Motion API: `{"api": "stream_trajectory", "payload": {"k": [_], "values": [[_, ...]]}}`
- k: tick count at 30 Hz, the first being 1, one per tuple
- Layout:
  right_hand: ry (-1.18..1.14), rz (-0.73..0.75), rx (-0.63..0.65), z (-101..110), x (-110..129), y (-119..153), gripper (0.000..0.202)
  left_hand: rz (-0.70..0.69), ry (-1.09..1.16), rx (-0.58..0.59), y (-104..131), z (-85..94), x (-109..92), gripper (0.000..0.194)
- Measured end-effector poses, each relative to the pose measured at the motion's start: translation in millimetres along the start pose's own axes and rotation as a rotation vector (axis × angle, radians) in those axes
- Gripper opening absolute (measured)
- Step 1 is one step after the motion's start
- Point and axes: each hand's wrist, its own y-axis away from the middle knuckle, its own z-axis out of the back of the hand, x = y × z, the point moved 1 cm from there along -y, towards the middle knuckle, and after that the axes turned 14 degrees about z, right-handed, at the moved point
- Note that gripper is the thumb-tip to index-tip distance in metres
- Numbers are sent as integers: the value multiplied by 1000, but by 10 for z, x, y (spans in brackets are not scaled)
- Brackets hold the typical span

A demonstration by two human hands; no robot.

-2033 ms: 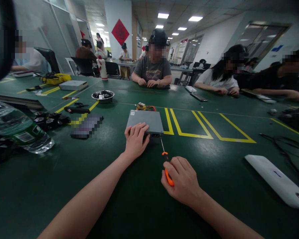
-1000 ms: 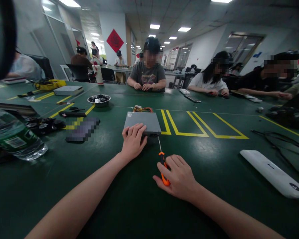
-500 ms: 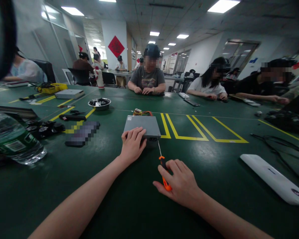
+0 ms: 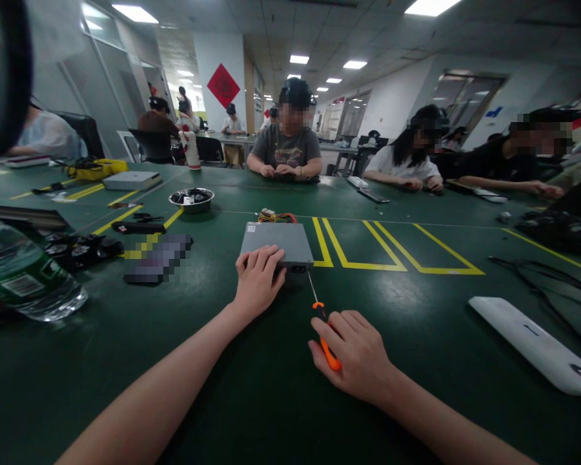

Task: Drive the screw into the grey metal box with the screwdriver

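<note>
A flat grey computer power supply [image 4: 290, 240] lies on the green table, with a bundle of coloured wires [image 4: 277, 217] at its far side. My left hand [image 4: 259, 274] grips its near left part, fingers over the top and thumb at the front side. In my right hand [image 4: 353, 349] is a screwdriver [image 4: 329, 349] with an orange and black handle. Its thin shaft points up and away, and the tip is at the near right corner of the power supply, by the socket. Whether the tip sits in a screw is too small to tell.
Leftward are a water bottle [image 4: 24, 278], a dark phone-like slab [image 4: 159, 259] and a metal bowl [image 4: 192, 200] of small parts. A white oblong device [image 4: 532, 342] and black cables [image 4: 537, 278] lie at the right. Yellow tape lines [image 4: 368, 265] mark the table; people sit beyond.
My right hand and the screwdriver handle have shifted slightly right, with the tip still at the corner. The handle looks turned in the fingers. My left hand stays on the power supply.
</note>
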Motion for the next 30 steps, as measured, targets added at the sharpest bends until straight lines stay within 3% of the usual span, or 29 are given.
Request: {"api": "stream_trajectory", "payload": {"k": [4,10,15,18,23,30], "values": [[16,-19,-50,2,-13,16,19,1,8,-9,-3,-6,0,32],[6,-9,20,-22,15,-2,16,10,3,-2,0,0,-8,31],[20,-31,-35,6,-14,-18,26,16,4,-4,0,-1,-14,31],[0,-43,-61,-2,-23,-5,19,19,8,-11,0,-5,-17,31],[20,1,16,-43,17,6,19,25,7,-11,2,-7,-18,30],[26,24,17,-53,29,-9,17,32,1,-6,1,-10,-20,29]]}}
